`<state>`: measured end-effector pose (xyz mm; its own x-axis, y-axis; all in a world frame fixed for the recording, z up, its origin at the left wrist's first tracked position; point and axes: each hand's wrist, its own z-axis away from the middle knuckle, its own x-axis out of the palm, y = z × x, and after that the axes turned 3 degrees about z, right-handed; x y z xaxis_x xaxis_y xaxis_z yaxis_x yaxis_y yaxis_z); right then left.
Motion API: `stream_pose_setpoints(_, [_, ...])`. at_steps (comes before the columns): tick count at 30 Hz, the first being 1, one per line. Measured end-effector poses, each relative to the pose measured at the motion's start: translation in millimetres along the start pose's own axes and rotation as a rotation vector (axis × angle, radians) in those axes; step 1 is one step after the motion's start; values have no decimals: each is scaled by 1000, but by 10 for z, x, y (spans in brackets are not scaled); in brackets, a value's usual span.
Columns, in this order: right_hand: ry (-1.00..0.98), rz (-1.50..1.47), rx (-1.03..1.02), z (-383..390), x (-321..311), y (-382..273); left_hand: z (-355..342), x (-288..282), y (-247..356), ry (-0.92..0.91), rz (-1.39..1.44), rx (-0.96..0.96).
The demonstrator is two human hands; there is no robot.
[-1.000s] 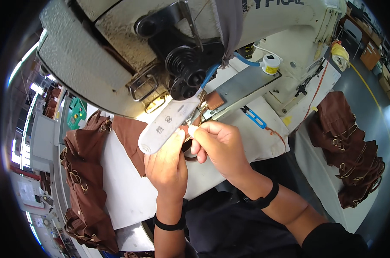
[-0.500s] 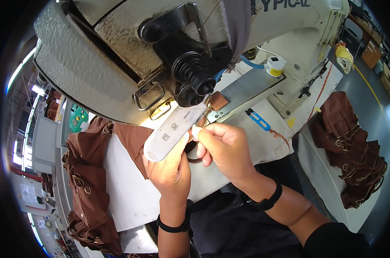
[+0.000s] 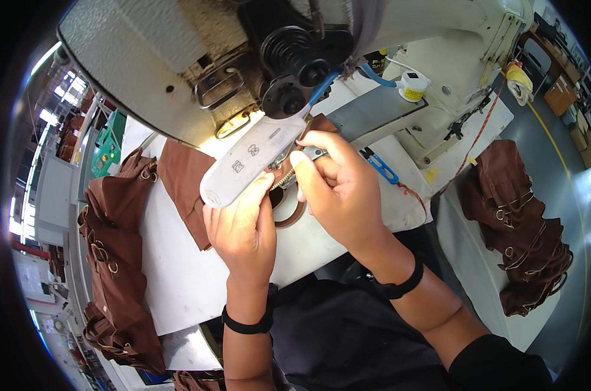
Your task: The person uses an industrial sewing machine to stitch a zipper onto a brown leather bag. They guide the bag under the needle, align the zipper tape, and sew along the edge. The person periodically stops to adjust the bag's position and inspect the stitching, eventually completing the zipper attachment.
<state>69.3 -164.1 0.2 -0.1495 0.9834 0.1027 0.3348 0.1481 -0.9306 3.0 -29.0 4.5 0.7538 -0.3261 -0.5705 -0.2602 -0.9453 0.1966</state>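
My left hand [image 3: 242,228] pinches a brown piece edged with a brass-toothed zipper [image 3: 282,180], its thumb on the near end. Across the zipper, my right hand [image 3: 345,189] has thumb and forefinger close together at its far part, just below the head of a sewing machine [image 3: 139,72]. A pale oblong plate [image 3: 253,159] with small printed marks hides my left fingertips and part of the work. The needle area is mostly hidden. A curved brown strip [image 3: 294,219] hangs below the zipper between my hands.
A brown fabric panel [image 3: 186,189] lies left of my hand. Brown bags with metal rings [image 3: 116,260] are heaped at the left, more bags [image 3: 513,221] at the right. A blue-handled tool [image 3: 381,167] on a cord and a small white container [image 3: 412,86] sit right of the machine head.
The view has shifted, so the machine sits higher in it. My right forefinger has stretched out farther toward the machine head. My left hand keeps its hold at the zipper.
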Motion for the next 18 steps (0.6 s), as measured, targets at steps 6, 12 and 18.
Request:
stream_pose_setpoints(6, [-321,-275,243,-304,-168,-80,-29,-20,-4,1,3,21])
stream_pose_setpoints(12, [-329,-213,244,-304,-152,-148,-18,6,8,28,26,12])
stream_pose_setpoints(18, [-315,-172,218,-277,-133,-132,-26,28,-68,44,37,39])
